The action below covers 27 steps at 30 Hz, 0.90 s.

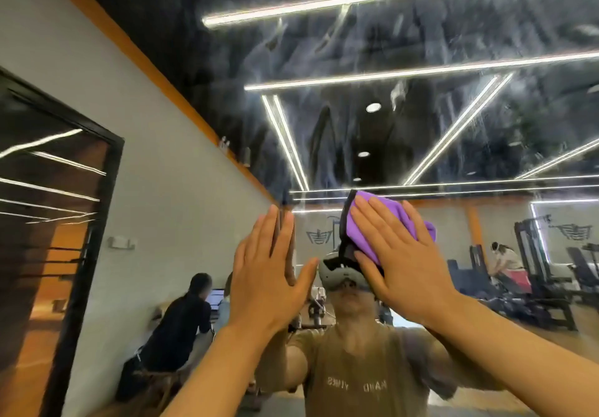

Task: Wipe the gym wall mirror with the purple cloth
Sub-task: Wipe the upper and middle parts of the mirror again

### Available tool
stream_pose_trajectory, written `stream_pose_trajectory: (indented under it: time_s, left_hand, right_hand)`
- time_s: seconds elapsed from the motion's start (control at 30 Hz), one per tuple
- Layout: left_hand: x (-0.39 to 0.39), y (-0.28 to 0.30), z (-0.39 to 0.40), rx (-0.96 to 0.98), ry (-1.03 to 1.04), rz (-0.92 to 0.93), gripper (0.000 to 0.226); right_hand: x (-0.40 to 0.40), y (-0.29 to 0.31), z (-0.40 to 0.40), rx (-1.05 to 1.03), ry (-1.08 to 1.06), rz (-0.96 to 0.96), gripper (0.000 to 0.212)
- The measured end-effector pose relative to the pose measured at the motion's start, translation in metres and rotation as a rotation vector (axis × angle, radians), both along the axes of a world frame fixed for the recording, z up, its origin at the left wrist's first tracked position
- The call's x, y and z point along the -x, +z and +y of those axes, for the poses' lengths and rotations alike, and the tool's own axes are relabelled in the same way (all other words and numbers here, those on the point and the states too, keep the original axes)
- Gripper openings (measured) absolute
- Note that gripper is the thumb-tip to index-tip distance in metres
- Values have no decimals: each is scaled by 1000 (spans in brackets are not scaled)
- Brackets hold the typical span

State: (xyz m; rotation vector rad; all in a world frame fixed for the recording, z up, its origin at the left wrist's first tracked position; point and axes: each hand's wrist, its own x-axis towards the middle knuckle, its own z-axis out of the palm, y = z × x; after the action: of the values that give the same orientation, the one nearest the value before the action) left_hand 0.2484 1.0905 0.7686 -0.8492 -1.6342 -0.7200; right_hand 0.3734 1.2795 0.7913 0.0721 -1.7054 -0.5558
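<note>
The cloth (393, 222) is pressed flat on the mirror (421, 118) under the right hand (398, 261), fingers straight. The left hand (269, 274) is braced flat on the glass, holding nothing. Streaks above are best covered by overlapping, evenly pressed strokes.
</note>
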Motion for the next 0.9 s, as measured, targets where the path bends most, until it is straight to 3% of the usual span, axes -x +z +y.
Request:
stream_pose_trajectory:
  time_s: [0.13,0.3,0.57,0.7,0.9]
  left_hand:
    - [-1,4,3,-39,11,25,80]
    - [-4,28,5,-139,42,64,56]
    - [5,30,10,-106,-19,6,77]
    - [8,27,5,-98,-35,7,78]
    - [0,26,3,-73,-23,-45,74]
  right_hand:
    - [-7,31,16,-86,-21,-44,59]
    - [-5,130,11,159,-39,103,65]
    - [-5,209,0,318,-72,137,61]
    - [-6,174,-4,270,18,142,62]
    - [-8,38,7,148,44,33,64]
